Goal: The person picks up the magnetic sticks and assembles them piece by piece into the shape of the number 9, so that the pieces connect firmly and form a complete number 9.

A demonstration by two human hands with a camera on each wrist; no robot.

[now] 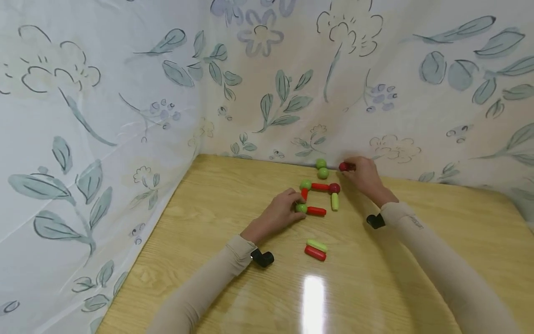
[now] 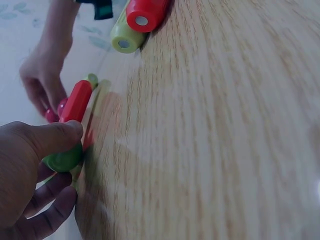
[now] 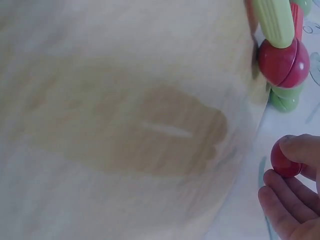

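My left hand (image 1: 280, 212) grips a green ball (image 1: 301, 208) at the near left corner of an open-sided shape made of rods and balls on the table. From that ball one red rod (image 1: 316, 211) points right; another red rod (image 1: 304, 194) runs back to a second green ball (image 1: 306, 184). A far red rod (image 1: 320, 187) joins it to a dark red ball (image 1: 334, 188), from which a light green rod (image 1: 335, 202) extends toward me. At the table's back edge, my right hand (image 1: 365, 177) pinches another dark red ball (image 3: 285, 159) between thumb and fingers.
Two green balls (image 1: 323, 173) sit touching near the back edge. Closer to me, a loose light green rod (image 1: 317, 245) lies beside a red rod (image 1: 315, 253); silvery discs show on their ends. A flowered cloth (image 1: 258, 93) hangs behind the wooden table (image 1: 200, 222).
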